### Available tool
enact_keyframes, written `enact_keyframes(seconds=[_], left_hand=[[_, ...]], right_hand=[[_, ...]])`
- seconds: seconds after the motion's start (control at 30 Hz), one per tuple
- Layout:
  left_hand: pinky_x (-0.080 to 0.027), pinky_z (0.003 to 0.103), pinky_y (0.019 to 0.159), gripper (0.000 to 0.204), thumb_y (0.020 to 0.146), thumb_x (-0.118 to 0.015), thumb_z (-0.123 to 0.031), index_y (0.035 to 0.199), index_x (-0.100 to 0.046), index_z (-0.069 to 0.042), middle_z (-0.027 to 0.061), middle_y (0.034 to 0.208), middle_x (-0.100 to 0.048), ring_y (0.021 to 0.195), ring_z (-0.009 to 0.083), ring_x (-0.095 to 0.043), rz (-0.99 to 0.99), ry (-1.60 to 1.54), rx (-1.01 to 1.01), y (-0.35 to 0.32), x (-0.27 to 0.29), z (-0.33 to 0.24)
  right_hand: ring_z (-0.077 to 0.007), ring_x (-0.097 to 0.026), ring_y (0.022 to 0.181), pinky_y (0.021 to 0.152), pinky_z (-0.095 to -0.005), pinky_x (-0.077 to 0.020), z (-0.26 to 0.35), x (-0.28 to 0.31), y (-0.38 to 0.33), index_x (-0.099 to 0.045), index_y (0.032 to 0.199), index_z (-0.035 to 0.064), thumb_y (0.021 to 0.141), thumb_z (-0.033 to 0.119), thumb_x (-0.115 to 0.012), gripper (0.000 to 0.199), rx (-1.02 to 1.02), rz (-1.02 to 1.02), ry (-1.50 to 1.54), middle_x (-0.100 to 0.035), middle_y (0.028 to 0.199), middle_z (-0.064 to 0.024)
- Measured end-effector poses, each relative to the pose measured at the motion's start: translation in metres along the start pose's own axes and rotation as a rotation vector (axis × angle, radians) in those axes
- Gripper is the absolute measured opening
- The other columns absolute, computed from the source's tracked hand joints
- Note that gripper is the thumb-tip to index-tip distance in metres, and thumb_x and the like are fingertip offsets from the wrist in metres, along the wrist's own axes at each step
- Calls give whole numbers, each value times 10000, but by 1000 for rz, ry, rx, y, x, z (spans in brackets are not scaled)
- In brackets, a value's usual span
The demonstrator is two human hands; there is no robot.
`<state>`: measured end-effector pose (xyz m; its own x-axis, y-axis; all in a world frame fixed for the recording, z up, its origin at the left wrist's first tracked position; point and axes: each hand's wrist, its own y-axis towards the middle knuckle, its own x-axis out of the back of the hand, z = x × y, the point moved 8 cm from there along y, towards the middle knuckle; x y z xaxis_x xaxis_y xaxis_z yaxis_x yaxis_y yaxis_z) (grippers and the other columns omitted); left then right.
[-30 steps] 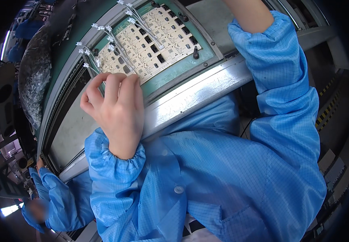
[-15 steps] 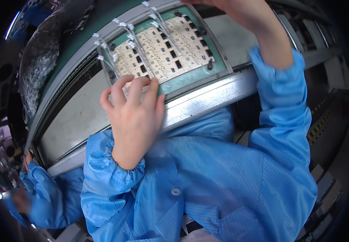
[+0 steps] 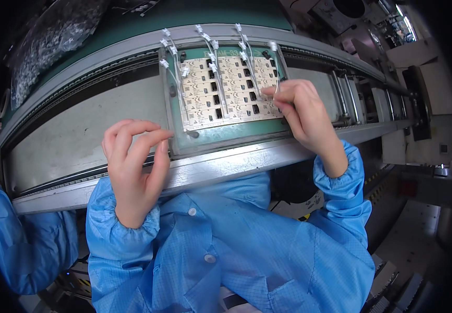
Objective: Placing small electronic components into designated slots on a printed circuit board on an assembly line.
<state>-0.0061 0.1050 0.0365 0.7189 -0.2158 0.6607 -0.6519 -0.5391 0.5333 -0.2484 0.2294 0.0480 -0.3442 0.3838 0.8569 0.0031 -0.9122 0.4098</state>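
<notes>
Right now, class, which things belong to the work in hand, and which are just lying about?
In hand:
- right hand pinching a thin white wire
- panel of small boards
- green tray
- left hand

Lying about:
- bag of small parts
- co-worker's blue sleeve

Grey conveyor line (image 3: 69, 141), surrounding machinery (image 3: 419, 78)

You've got one green carrier tray (image 3: 220, 136) in front of you, holding one pale circuit panel (image 3: 226, 91). Two hands are up: your left hand (image 3: 132, 167) and your right hand (image 3: 301, 112). One other blue sleeve (image 3: 22, 235) sits far left.
</notes>
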Motion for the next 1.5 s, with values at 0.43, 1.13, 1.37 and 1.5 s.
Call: enact_keyframes(seconds=[0.43,1.13,1.37,1.5], left_hand=[[-399,438,927,235,733,-767,-52,955,-715,-108,12,1011,-656,1012,270,-593,58,-52,-81,-2,-6,-1],[-417,428,898,260,662,-781,-32,910,-720,-82,29,988,-668,993,290,-594,31,-91,-115,-2,-4,-1],[-423,415,900,251,667,-776,-24,905,-719,-80,29,987,-667,998,287,-595,34,-78,-114,-2,-2,-1],[-422,411,898,243,676,-772,-27,907,-719,-82,29,992,-668,999,279,-597,22,-80,-127,-2,-4,0]], right_hand=[[-157,-688,929,931,-353,-333,-1,-17,-10,-697,929,82,855,32,-761,110,-164,-12,-103,-747,949,-5],[-245,-551,1268,1217,-618,-80,-9,-19,-22,-806,932,170,843,159,-787,92,-296,-4,-254,-656,1290,-22],[-235,-555,1270,1219,-620,-77,-12,-17,-22,-805,939,172,846,160,-785,97,-264,-10,-279,-670,1267,-10],[-237,-561,1265,1219,-619,-80,-12,-18,-23,-805,942,172,852,155,-781,94,-262,-19,-266,-674,1261,-7]])
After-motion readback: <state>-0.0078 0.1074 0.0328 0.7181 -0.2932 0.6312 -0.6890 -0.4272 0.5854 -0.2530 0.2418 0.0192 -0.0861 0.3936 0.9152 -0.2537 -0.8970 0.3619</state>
